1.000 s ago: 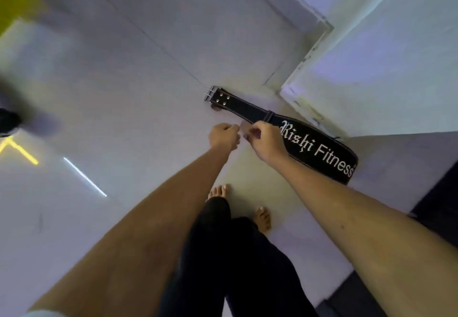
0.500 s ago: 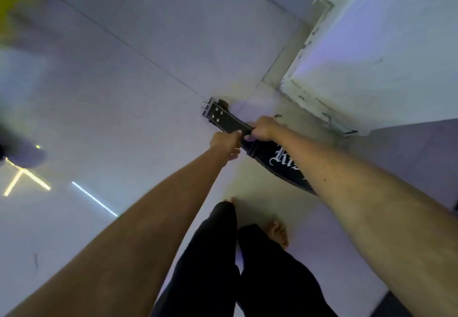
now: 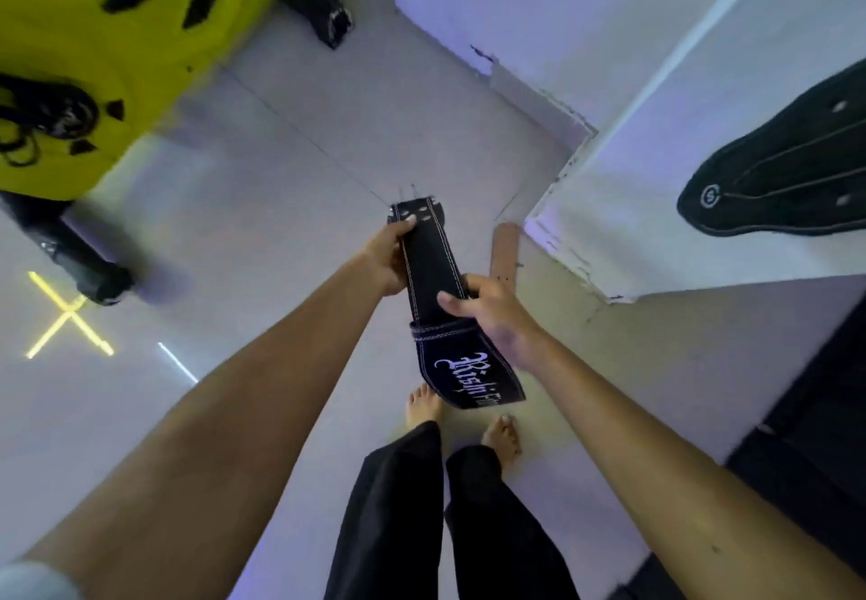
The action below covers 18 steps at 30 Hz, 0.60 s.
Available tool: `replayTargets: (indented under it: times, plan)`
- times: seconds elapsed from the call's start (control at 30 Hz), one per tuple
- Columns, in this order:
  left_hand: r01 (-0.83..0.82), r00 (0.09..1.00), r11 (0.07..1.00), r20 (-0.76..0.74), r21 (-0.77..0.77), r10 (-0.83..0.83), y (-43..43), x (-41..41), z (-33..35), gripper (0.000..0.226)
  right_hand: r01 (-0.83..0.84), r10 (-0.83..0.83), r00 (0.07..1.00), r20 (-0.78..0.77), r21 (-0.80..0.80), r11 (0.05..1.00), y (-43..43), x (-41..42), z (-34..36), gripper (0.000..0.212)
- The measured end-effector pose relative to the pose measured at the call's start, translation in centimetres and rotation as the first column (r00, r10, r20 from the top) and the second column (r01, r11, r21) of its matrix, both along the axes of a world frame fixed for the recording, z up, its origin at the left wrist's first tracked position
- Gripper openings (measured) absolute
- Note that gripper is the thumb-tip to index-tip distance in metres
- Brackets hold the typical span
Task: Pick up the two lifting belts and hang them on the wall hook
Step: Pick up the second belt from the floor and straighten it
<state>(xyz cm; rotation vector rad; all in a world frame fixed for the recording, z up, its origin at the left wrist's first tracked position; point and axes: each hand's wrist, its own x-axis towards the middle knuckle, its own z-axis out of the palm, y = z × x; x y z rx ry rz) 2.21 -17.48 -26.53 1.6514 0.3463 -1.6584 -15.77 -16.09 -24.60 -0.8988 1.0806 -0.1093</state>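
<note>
- Black leather, white-stitched: the lifting belt (image 3: 433, 271) is up off the floor, held between both hands in front of the person's legs, buckle end pointing away.
- The left hand (image 3: 385, 258) is closed on the belt just below the buckle, thumb on top beside the punched holes; the right hand (image 3: 489, 313) is wrapped around the strap lower down, above the keeper loop and the white lettering.
- The wide lettered end hangs free below the right hand, above the bare feet. It could likely swing or fold as the belt is carried, and a loose pinch at the narrow end might let the heavy part slide.
- Just beyond the right hand, a tan strap (image 3: 503, 250) lies on the floor by the wall corner; whether it is the second belt or this belt's tail, I cannot tell.
- A dark padded belt (image 3: 778, 177) shows against the white wall at right. The hook itself is not visible.
- Risk, as I judge it: stepping on or tripping over the tan strap, or missing the hook if the buckle is offered one-handed.
</note>
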Motion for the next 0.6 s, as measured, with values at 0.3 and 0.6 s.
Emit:
replayTargets:
  times: [0.3,0.6]
  plan:
    - [0.07,0.97,0.961,0.244,-0.266,-0.003,0.8,0.2,25.9,0.047,0.034,-0.025,0.998,0.063,-0.14,0.99,2.5,1.5,24.4,0.023]
    - [0.153,0.949,0.851,0.314,-0.502,0.015,8.6,-1.9,42.9,0.027,0.092,-0.089,0.996,0.029,-0.483,0.871,3.7,2.5,41.3,0.048]
